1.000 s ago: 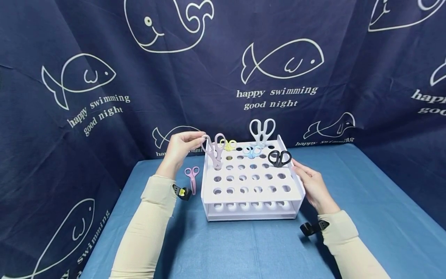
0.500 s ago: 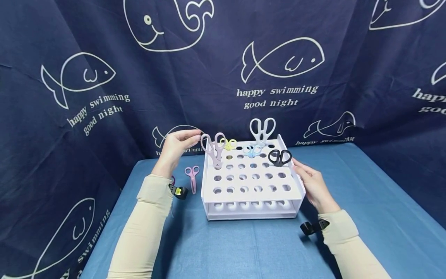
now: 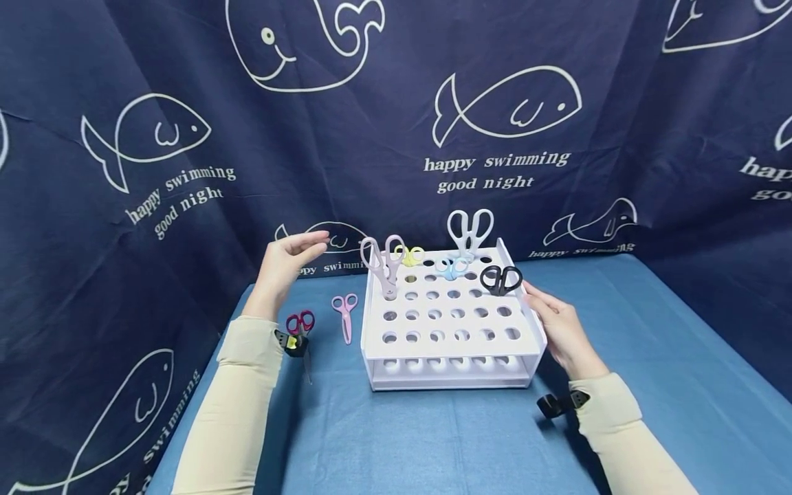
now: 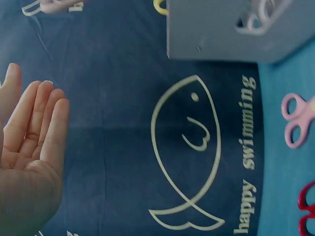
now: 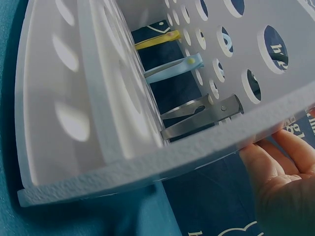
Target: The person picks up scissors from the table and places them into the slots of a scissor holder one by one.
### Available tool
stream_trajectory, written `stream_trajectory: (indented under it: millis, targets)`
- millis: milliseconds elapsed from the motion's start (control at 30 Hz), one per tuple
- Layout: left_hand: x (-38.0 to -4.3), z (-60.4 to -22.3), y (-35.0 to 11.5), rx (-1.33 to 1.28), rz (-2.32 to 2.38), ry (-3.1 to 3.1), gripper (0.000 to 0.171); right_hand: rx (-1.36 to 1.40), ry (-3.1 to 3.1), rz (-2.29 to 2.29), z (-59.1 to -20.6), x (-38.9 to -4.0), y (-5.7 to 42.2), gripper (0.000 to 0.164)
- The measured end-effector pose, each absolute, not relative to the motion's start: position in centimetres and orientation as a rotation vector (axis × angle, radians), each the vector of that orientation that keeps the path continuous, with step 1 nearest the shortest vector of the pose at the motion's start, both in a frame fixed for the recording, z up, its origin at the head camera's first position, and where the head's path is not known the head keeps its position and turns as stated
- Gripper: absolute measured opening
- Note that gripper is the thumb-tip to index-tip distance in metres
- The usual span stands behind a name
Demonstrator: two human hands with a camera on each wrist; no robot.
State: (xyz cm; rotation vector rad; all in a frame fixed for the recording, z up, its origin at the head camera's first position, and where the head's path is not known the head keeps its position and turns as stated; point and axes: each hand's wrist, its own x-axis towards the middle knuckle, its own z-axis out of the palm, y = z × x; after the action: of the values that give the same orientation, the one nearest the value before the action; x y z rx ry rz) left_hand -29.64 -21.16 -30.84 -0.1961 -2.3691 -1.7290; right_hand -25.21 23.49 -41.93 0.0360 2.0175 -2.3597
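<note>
My left hand (image 3: 281, 265) is raised to the left of the white perforated rack (image 3: 442, 350), its fingers extended and nothing in them. In the left wrist view the fingers (image 4: 54, 128) lie nearly straight. Closest to that hand is the pale mauve pair of scissors (image 3: 385, 271), standing handles-up in a hole at the rack's left. My right hand (image 3: 563, 333) holds the rack's right side wall, its fingertips at the edge. Black scissors (image 3: 501, 280), light blue scissors (image 3: 452, 268), yellow scissors (image 3: 410, 256) and tall grey-white scissors (image 3: 470, 234) also stand in the rack.
On the blue table lie pink scissors (image 3: 345, 316), left of the rack, and red-handled scissors (image 3: 300, 323) partly behind the left wrist camera (image 3: 297, 345). A dark blue cloth (image 3: 396, 137) printed with fish hangs behind.
My left hand has let go of the mauve scissors' handle and moved left, away from the rack. The red-handled scissors have come into view. The right hand stays at the rack.
</note>
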Motion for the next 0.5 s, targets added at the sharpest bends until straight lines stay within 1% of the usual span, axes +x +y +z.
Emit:
stream_trajectory:
  millis: [100,233,400,500]
  targets:
    - [-29.7,-31.2,-21.8,-0.181,-1.713,-2.394,0.042,0.03,2.024,-2.359,-41.8,-25.2,23.7,0.061]
    - [-29.5,-31.4,-22.4,-0.159,-1.677,-2.431,0.041,0.029,2.008,-2.368,-41.8,-25.1,23.9,0.061]
    - [-28.3,-30.9,-23.1,-0.154,-1.632,-2.459,0.041,0.018,2.008,-2.383,-42.1,-25.1,23.7,0.057]
    - [-28.7,-32.1,-24.4,-0.177,-1.606,-2.456,0.041,0.007,2.008,-2.388,-42.2,-25.2,23.5,0.056]
